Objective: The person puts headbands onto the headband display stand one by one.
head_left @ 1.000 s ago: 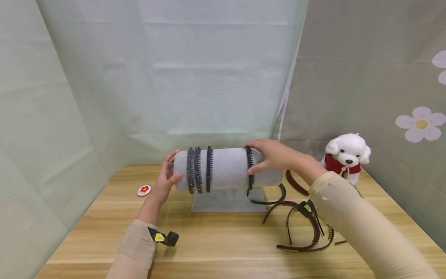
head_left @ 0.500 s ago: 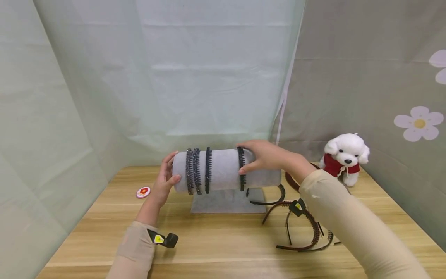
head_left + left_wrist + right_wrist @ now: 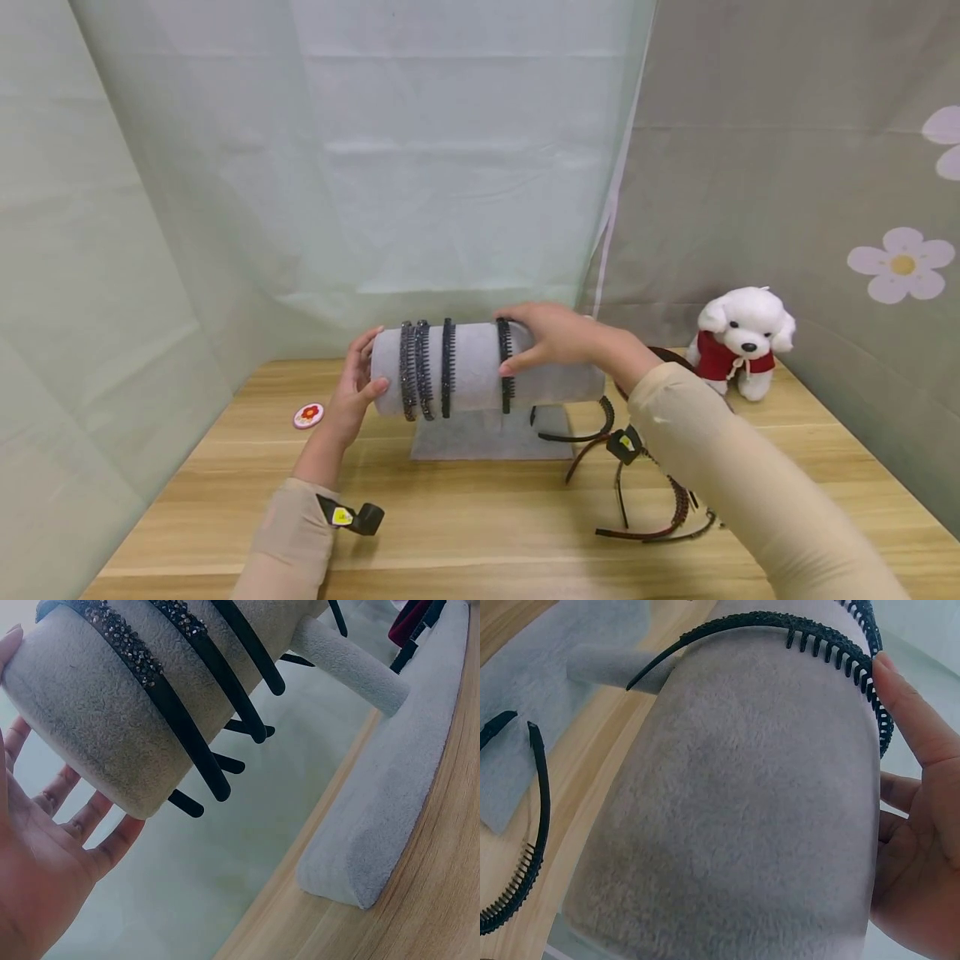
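A grey plush headband display stand (image 3: 476,367), a horizontal roll on a flat base, stands on the table. My left hand (image 3: 352,398) holds the roll's left end, thumb in front and fingers behind. Near that end sit two glittery black headbands (image 3: 139,664), then a plain toothed black headband (image 3: 447,371). Further right, my right hand (image 3: 558,337) grips another black headband (image 3: 506,392) that arches over the roll. In the right wrist view, a fingertip touches the edge of this toothed headband (image 3: 780,621). My remaining right fingers are partly hidden behind the roll.
Several loose headbands lie right of the base, among them a black one (image 3: 573,437) and a reddish-brown one (image 3: 648,532), partly under my right sleeve. A white toy dog (image 3: 748,333) sits at the back right. A round flower badge (image 3: 308,415) lies left.
My right hand has slid the black headband leftward along the roll, toward the other headbands. The left hand has stayed at the roll's left end.
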`<state>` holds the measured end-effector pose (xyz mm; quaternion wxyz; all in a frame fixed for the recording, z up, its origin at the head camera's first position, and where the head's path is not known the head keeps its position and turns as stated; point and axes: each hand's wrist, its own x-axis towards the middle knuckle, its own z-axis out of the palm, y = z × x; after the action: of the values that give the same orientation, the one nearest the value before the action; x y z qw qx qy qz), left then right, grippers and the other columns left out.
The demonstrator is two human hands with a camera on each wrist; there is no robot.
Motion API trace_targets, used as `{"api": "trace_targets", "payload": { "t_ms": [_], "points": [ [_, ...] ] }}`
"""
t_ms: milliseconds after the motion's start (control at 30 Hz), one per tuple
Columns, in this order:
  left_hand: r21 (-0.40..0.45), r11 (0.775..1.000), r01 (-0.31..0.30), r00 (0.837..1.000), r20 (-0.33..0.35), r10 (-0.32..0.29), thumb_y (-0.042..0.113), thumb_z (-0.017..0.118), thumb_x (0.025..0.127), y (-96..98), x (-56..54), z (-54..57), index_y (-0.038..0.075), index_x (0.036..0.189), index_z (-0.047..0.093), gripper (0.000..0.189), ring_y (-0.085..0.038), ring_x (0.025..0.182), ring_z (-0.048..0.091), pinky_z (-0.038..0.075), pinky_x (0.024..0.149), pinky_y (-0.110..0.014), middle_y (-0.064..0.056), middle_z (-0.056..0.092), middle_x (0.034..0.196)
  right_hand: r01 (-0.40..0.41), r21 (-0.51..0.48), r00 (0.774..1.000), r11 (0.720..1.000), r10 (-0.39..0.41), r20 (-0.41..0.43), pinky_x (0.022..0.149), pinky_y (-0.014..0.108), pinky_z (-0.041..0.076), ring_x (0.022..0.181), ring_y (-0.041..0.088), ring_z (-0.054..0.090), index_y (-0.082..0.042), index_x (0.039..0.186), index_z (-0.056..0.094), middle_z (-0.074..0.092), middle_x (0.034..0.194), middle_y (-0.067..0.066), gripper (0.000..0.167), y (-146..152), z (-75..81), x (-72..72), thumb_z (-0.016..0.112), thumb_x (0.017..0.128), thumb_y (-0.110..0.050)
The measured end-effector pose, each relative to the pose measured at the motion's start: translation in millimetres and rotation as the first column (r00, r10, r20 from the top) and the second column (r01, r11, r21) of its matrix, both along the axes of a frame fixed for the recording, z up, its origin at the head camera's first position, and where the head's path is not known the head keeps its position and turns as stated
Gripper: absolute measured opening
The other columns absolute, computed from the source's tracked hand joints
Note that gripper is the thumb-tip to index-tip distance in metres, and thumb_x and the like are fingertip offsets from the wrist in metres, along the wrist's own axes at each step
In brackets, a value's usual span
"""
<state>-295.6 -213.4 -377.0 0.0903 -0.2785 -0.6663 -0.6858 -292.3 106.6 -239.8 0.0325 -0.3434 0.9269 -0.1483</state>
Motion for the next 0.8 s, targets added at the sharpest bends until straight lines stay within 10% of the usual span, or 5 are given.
{"api": "trace_targets", "payload": {
  "t_ms": [800],
  "points": [
    [0.025, 0.999, 0.032, 0.999, -0.024, -0.032, 0.023, 0.062, 0.092, 2.5, 0.4, 2.4, 0.027, 0.147, 0.026, 0.066, -0.006, 0.113, 0.047, 0.044, 0.089, -0.021, 0.008, 0.039, 0.138, 0.009, -0.019, 0.991, 1.000, -0.007, 0.136, 0.116, 0.044, 0.027, 0.142, 0.027, 0.034, -0.015, 0.149, 0.033, 0.040, 0.152, 0.010, 0.082, -7.8, 7.2, -8.7, 0.070, 0.083, -0.049]
  ]
}}
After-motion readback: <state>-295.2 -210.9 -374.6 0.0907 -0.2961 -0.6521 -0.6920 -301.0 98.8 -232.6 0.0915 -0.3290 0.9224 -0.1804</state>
